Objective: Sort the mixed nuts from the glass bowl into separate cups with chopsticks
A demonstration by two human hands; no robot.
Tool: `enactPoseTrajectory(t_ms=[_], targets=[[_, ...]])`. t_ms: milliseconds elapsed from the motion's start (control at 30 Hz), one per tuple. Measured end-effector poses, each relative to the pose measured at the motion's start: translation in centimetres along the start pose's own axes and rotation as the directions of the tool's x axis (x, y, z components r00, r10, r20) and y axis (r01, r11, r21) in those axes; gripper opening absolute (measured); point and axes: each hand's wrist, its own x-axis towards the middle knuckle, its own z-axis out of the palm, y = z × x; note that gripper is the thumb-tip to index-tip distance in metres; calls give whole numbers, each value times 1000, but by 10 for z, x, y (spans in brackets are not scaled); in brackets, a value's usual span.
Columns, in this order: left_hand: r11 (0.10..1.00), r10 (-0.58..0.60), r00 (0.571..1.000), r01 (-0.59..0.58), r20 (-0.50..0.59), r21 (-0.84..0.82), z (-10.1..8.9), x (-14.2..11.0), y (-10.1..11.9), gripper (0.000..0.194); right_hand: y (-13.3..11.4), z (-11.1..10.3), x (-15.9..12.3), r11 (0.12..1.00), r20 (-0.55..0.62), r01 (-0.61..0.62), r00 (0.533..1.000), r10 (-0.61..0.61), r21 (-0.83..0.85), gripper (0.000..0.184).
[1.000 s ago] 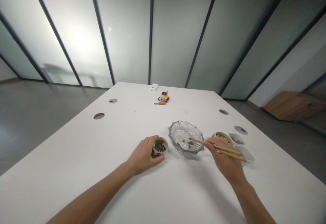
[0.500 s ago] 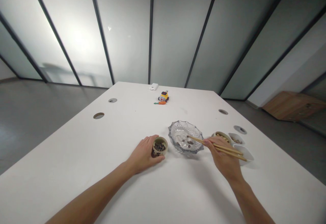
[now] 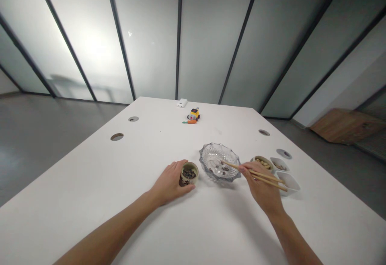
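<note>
My left hand (image 3: 170, 182) is wrapped round a small ceramic cup (image 3: 185, 181) with dark writing on its side, standing on the table. Small dark beans or seeds (image 3: 189, 173) lie inside that cup. In my right hand (image 3: 263, 188) is a pair of wooden chopsticks (image 3: 267, 177), their tips reaching over a clear glass bowl (image 3: 211, 152) with a scalloped rim. Several dark bean-like pieces (image 3: 224, 169) rest in the bowl. Whether the tips pinch a piece is too small to tell.
Right of the bowl, partly behind my right hand, stand a round cup of pale pieces (image 3: 263, 162) and white dishes (image 3: 294, 181). Farther back on the white table (image 3: 144, 148) are a yellow toy vehicle (image 3: 194, 114), an orange-handled screwdriver (image 3: 189, 122) and a white box (image 3: 182, 103).
My right hand has shifted slightly left with the chopsticks, uncovering more of the cup of pale pieces. My left hand and its cup have stayed put.
</note>
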Motion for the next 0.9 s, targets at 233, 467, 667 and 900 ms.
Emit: enactPoseTrajectory(t_ms=[233, 467, 667, 900], targets=[[1000, -4, 1000, 4, 3, 0, 0, 0, 0, 67, 1, -1, 1, 1000, -8, 5, 1000, -5, 0, 45], [1000, -13, 1000, 13, -1, -4, 0, -1, 0, 68, -2, -7, 5, 1000, -62, 31, 998, -31, 5, 48], [1000, -5, 1000, 5, 2, -12, -1, 0, 1, 66, -3, -5, 4, 999, -4, 0, 1000, 1, 36, 46], [1000, -4, 1000, 4, -8, -5, 0, -1, 0, 67, -2, -4, 1, 999, 40, -29, 999, 28, 37, 45]])
